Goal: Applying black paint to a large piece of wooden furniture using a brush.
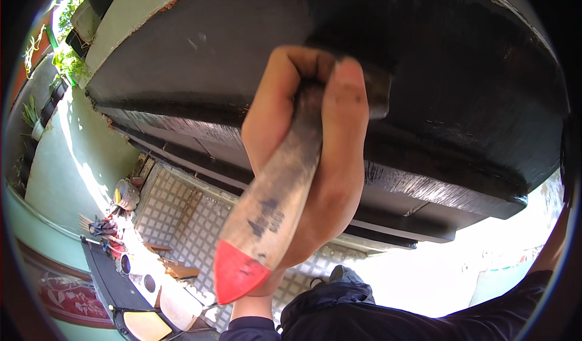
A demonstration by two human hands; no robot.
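Note:
My left hand (342, 153) is closed around a paintbrush (267, 210) in the middle of the picture. The brush's worn wooden handle has dark smudges and a red end, which slants down and to the left. Its dark metal band (381, 92) shows just beyond my thumb, against a black, partly glossy surface (230, 50). The bristles cannot be made out against the black. Of my right arm, only the dark sleeve (509, 298) and part of the bare forearm (555, 241) show at the right rim; the right hand is out of the picture.
Black, streaky step-like ledges (436, 189) run below the surface. Lower down lies a checkered tiled floor (182, 201). At the lower left stand cluttered items and a dark-framed bench or cart (100, 274). Green plants (70, 62) grow by the pale wall (91, 141).

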